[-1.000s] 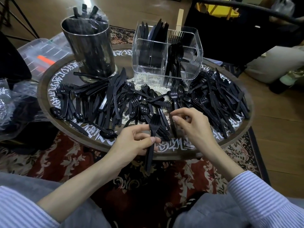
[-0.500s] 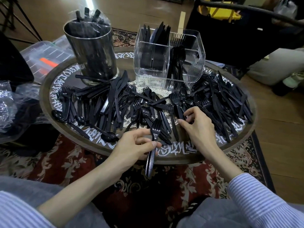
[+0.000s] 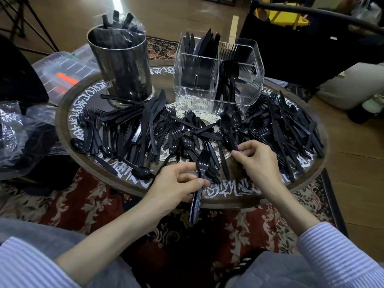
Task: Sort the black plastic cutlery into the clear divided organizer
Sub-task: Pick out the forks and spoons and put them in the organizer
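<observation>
Gripping a bundle of forks [image 3: 200, 179] between thumb and curled fingers, the left hand [image 3: 176, 185] sat at the tray's six o'clock edge, tines pointing to twelve and handles hanging past the rim toward the rug [image 3: 87, 202]. The right hand [image 3: 256, 161], just to its three o'clock side, had its fingers curled and pinched the handle end of a spoon [image 3: 234, 129] that lay in the pile, its bowl toward twelve. Both hands lay over the near part of the round tray [image 3: 68, 104], whose rim carried white lettering. Loose cutlery [image 3: 145, 132] covered the tray from nine o'clock through the centre to three o'clock, forks, knives and spoons mixed together. At about one o'clock on the tray stood the organizer [image 3: 218, 73], upright, with knives in its far left compartment, forks in the far right one and spoons in the near right one; the near left one looked bare. At eleven o'clock stood a metal canister [image 3: 122, 65] with more black cutlery in plastic wrap.
</observation>
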